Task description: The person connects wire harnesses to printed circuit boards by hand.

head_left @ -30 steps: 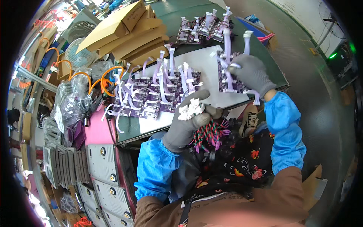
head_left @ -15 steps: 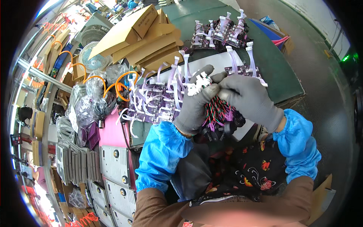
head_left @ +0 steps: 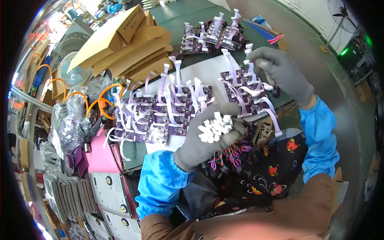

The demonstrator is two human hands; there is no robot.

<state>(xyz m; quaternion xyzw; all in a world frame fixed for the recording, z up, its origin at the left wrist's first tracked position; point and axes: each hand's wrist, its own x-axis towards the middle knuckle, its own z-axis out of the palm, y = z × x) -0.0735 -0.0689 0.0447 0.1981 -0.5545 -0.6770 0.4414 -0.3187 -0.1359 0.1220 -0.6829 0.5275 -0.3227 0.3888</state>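
Mid-frame, the left hand [head_left: 195, 141] clutches bunched white connectors [head_left: 216, 127]; the right hand [head_left: 286, 74] (pinching anything? can't tell) works beside the purple circuit board [head_left: 245, 101], right of centre, probably plugging, needing careful alignment next.

And here at my far left, a stack of brown cardboard boxes [head_left: 108, 38] leans across the green table [head_left: 176, 15], with a pale round fan [head_left: 75, 70] sitting just beyond! I follow an orange hose [head_left: 112, 85] looping down over crumpled clear plastic bags [head_left: 75, 110], and below them comes a pink sheet [head_left: 101, 154]. Lower still, I've got grey metal panels [head_left: 109, 196] with round fittings, right beside a row of grey slabs [head_left: 66, 196]. Over to my right, a blue bin [head_left: 260, 29], then green lights [head_left: 345, 51] glowing near a dark standing fan [head_left: 341, 15]!
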